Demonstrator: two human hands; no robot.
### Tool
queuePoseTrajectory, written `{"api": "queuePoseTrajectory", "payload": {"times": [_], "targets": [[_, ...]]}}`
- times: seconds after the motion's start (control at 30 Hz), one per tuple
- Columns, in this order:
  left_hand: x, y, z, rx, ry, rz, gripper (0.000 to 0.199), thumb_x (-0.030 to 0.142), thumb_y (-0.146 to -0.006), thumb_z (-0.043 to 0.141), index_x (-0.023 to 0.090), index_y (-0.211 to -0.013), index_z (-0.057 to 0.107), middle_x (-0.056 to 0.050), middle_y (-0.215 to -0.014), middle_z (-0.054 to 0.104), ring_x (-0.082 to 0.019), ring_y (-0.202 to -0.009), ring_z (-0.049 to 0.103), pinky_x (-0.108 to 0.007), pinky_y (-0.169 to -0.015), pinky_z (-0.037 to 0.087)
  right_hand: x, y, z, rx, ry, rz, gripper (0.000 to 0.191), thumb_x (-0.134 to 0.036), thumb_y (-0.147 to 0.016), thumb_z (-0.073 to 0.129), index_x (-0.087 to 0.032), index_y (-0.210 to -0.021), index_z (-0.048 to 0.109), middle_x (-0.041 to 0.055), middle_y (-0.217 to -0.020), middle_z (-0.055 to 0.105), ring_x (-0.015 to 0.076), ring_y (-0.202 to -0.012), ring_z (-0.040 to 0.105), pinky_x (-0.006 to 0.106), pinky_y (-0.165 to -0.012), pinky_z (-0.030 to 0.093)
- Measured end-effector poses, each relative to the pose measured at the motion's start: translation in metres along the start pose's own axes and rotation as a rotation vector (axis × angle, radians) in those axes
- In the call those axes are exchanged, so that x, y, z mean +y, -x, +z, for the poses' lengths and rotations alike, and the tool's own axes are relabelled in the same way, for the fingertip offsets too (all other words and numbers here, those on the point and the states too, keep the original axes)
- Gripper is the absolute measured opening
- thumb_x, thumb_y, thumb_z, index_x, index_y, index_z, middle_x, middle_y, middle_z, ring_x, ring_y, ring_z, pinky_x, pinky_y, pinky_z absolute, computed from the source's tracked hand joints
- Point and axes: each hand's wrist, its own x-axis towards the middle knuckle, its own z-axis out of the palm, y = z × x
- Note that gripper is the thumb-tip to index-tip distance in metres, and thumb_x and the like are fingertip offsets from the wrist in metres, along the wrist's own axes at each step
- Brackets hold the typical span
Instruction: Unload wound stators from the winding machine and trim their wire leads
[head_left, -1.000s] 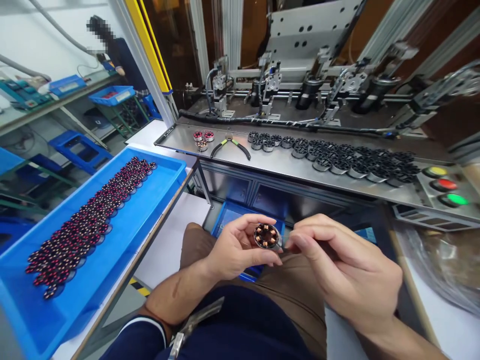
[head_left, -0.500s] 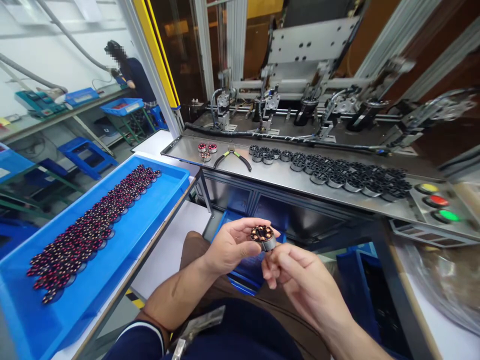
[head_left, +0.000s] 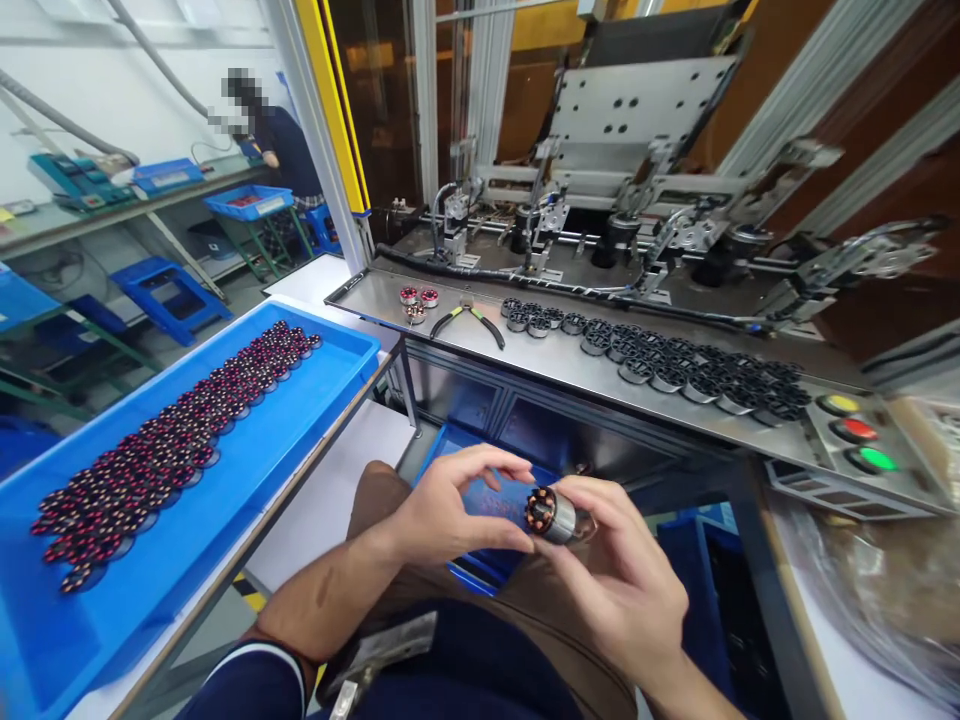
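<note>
Above my lap, my right hand (head_left: 626, 565) grips a round metal stator (head_left: 553, 515) between thumb and fingers. Copper windings and black plastic face left, and a loop of wire sticks out on its right side. Just left of it, my left hand (head_left: 457, 505) is open, thumb and fingers spread around the stator's wound end with a small gap. Pliers with green and black handles (head_left: 469, 318) lie on the metal ledge (head_left: 540, 350), beside a few red and copper wound stators (head_left: 418, 297). Many black stators (head_left: 675, 355) cover the ledge further right.
On the left, a blue tray (head_left: 300, 440) holds rows of wound stators (head_left: 187, 430). A machine with clamps (head_left: 615, 240) stands behind the ledge. Yellow, red and green buttons (head_left: 855, 430) are at right. A person (head_left: 281, 140) works at a far bench.
The stator has passed from my left hand to my right and tipped onto its side. My left fingers have opened. The view has shifted slightly.
</note>
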Motion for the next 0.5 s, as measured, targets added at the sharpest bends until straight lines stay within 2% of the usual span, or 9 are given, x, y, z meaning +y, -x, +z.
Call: {"api": "queuePoseTrajectory", "payload": {"times": [0.07,0.13,0.23,0.3,0.43,0.5], "targets": [[0.001,0.003,0.004,-0.064,0.013,-0.014,0.063,0.049,-0.064,0.09,0.016,-0.115,0.074,-0.01,-0.106,0.074,-0.022,-0.096,0.066,-0.032,-0.09,0.05,0.0,-0.001,-0.002,-0.034,0.161,-0.185,0.039,-0.006,-0.086,0.069,-0.021,-0.121,0.065,0.0112,-0.103,0.069,0.0247,-0.093,0.067,0.039,-0.079,0.059],[0.001,0.004,0.007,-0.085,0.025,-0.022,0.06,0.048,-0.066,0.088,0.017,-0.116,0.074,-0.01,-0.105,0.075,-0.02,-0.092,0.066,-0.031,-0.087,0.051,0.0,-0.001,-0.002,-0.069,0.218,-0.255,0.046,-0.003,-0.085,0.069,-0.019,-0.127,0.062,0.013,-0.105,0.068,0.0257,-0.095,0.067,0.041,-0.08,0.059],[0.002,0.003,0.008,-0.053,-0.037,0.032,0.052,0.047,-0.071,0.086,0.017,-0.113,0.077,-0.009,-0.102,0.076,-0.02,-0.089,0.065,-0.03,-0.084,0.05,-0.002,-0.002,-0.004,-0.1,0.179,-0.233,0.051,-0.004,-0.084,0.071,-0.02,-0.132,0.061,0.0142,-0.111,0.066,0.0265,-0.099,0.065,0.042,-0.082,0.058],[0.003,0.003,0.006,-0.01,-0.11,0.106,0.048,0.046,-0.072,0.085,0.019,-0.111,0.078,-0.01,-0.102,0.077,-0.021,-0.092,0.065,-0.031,-0.087,0.05,-0.003,-0.004,-0.007,-0.125,0.116,-0.181,0.047,-0.007,-0.086,0.071,-0.022,-0.129,0.063,0.0132,-0.112,0.065,0.0259,-0.098,0.065,0.041,-0.08,0.058],[0.004,0.002,0.002,0.032,-0.197,0.194,0.042,0.042,-0.072,0.086,0.022,-0.108,0.078,-0.009,-0.103,0.079,-0.023,-0.096,0.067,-0.036,-0.095,0.049,-0.009,-0.013,-0.012,-0.146,0.04,-0.136,0.026,-0.006,-0.087,0.069,-0.023,-0.106,0.072,0.0071,-0.096,0.064,0.0207,-0.086,0.064,0.033,-0.068,0.056],[0.003,0.002,0.002,0.034,-0.18,0.199,0.044,0.041,-0.069,0.089,0.021,-0.106,0.079,-0.009,-0.101,0.079,-0.022,-0.095,0.068,-0.034,-0.092,0.051,-0.012,-0.017,-0.012,-0.143,0.012,-0.118,0.018,-0.006,-0.088,0.068,-0.023,-0.095,0.071,0.0047,-0.086,0.063,0.0188,-0.079,0.063,0.03,-0.064,0.054]]}}
